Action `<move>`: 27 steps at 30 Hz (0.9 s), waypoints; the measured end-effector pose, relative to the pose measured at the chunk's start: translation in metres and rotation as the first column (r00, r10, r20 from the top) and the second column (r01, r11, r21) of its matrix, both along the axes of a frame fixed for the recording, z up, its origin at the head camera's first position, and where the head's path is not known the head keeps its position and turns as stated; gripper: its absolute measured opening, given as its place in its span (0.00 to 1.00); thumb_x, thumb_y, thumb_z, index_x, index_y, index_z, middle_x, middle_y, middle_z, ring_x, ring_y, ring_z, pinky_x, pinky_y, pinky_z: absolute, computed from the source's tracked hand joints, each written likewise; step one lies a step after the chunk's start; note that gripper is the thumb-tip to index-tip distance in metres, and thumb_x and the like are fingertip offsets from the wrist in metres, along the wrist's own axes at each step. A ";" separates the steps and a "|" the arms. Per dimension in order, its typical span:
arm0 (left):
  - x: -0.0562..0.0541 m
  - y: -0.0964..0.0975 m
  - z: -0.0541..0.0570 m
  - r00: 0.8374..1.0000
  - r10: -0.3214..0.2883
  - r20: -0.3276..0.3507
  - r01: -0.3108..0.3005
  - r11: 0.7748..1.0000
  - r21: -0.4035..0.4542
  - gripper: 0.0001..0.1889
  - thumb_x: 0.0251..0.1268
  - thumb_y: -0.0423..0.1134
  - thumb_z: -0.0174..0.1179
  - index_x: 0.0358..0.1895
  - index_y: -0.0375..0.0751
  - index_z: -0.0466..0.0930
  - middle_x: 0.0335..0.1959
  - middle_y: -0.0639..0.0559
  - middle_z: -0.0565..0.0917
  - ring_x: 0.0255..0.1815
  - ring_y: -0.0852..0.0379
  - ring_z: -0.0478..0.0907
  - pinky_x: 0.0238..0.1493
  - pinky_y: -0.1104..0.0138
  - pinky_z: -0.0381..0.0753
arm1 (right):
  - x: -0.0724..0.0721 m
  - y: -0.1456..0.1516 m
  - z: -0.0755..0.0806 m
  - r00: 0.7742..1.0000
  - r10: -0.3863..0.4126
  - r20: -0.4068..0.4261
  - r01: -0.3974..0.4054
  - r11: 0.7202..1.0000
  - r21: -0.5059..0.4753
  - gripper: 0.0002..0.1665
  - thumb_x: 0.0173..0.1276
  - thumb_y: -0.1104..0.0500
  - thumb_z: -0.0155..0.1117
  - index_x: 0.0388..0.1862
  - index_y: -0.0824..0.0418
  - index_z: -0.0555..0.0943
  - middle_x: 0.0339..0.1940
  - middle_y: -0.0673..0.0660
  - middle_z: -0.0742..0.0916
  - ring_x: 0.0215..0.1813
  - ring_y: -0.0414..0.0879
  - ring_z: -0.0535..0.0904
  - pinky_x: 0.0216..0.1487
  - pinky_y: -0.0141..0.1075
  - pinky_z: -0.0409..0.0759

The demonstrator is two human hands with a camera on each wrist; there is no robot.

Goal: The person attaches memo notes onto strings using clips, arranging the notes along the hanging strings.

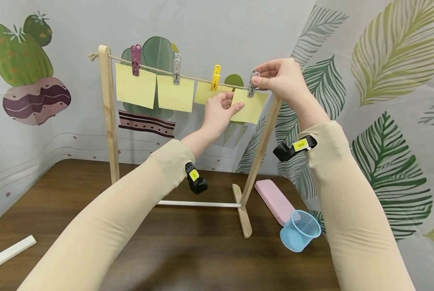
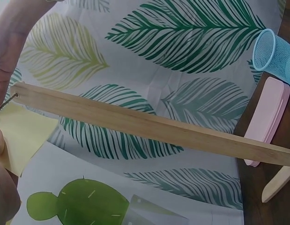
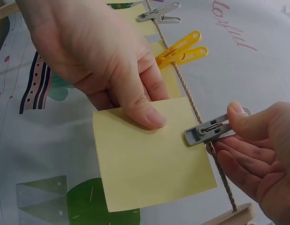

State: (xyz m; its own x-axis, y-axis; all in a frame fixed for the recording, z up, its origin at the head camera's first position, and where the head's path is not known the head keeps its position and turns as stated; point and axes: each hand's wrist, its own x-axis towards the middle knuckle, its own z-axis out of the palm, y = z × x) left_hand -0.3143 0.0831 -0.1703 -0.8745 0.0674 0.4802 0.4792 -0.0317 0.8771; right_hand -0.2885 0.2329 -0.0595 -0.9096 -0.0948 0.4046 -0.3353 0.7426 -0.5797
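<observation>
My left hand pinches the left edge of a yellow paper note, thumb in front and fingers behind. A grey clothespin sits over the note's top edge and the twine. The thumb and fingers of my right hand grip that clothespin's handle end. Further left along the twine hang more yellow notes, under a purple clothespin, another grey clothespin and a yellow clothespin. My left hand partly covers the note under the yellow one.
A wooden frame with a white crossbar stands on the brown table. At its right are a pink case and a blue mesh cup. A white stick-like block lies at the left. Behind hangs a patterned cloth.
</observation>
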 end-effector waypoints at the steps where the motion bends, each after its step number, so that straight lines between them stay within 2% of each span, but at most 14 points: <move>1: 0.000 0.000 0.000 1.000 -0.005 0.002 0.005 1.000 0.001 0.20 0.65 0.36 0.64 0.58 0.30 0.77 0.52 0.38 0.85 0.55 0.51 0.83 0.53 0.68 0.80 | 0.001 0.000 0.000 1.000 0.001 -0.001 -0.001 1.000 0.002 0.26 0.65 0.54 0.69 0.59 0.65 0.80 0.44 0.53 0.88 0.40 0.34 0.83 0.51 0.31 0.81; 5: 0.000 -0.001 -0.002 1.000 -0.009 0.004 0.009 1.000 0.002 0.21 0.65 0.37 0.64 0.59 0.30 0.77 0.54 0.38 0.84 0.57 0.51 0.81 0.55 0.67 0.79 | 0.003 0.001 -0.002 1.000 0.017 -0.015 -0.018 1.000 -0.024 0.27 0.65 0.54 0.69 0.60 0.65 0.79 0.51 0.58 0.88 0.42 0.34 0.83 0.52 0.31 0.82; 9: -0.001 -0.004 -0.003 1.000 0.000 -0.001 0.000 1.000 0.000 0.22 0.65 0.38 0.64 0.59 0.29 0.77 0.54 0.37 0.83 0.58 0.50 0.80 0.57 0.66 0.79 | 0.003 0.001 -0.004 0.999 0.047 -0.021 -0.049 0.994 -0.095 0.28 0.65 0.54 0.69 0.61 0.65 0.79 0.52 0.57 0.88 0.42 0.33 0.83 0.52 0.31 0.81; 15: -0.005 -0.009 -0.009 0.999 0.008 0.032 -0.008 1.000 -0.002 0.21 0.65 0.36 0.65 0.58 0.29 0.78 0.53 0.36 0.84 0.57 0.49 0.81 0.56 0.67 0.79 | 0.003 0.000 -0.007 0.995 0.083 -0.056 -0.092 0.980 -0.179 0.28 0.65 0.56 0.69 0.62 0.65 0.78 0.56 0.59 0.86 0.42 0.33 0.83 0.50 0.29 0.82; 23: -0.007 -0.018 -0.015 0.999 -0.010 0.050 0.010 1.000 0.010 0.17 0.65 0.34 0.64 0.56 0.31 0.80 0.52 0.39 0.85 0.55 0.52 0.82 0.53 0.69 0.80 | 0.001 -0.003 -0.008 0.994 0.051 -0.097 -0.070 0.978 -0.199 0.28 0.65 0.56 0.69 0.61 0.65 0.79 0.56 0.62 0.86 0.41 0.33 0.83 0.50 0.30 0.82; 27: -0.006 -0.021 -0.018 0.999 -0.017 0.049 0.016 1.000 0.014 0.16 0.66 0.33 0.63 0.55 0.31 0.81 0.52 0.39 0.85 0.54 0.52 0.83 0.53 0.69 0.81 | 0.001 -0.003 -0.008 0.995 0.026 -0.095 -0.043 0.982 -0.183 0.28 0.64 0.55 0.70 0.61 0.64 0.79 0.56 0.60 0.86 0.46 0.36 0.84 0.51 0.30 0.82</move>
State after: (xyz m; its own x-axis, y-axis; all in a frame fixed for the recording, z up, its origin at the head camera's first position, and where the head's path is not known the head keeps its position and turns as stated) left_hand -0.3201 0.0624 -0.1885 -0.8959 0.0753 0.4379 0.4351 -0.0517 0.8989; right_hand -0.2875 0.2301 -0.0678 -0.8651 -0.0413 0.4999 -0.4171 0.6126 -0.6713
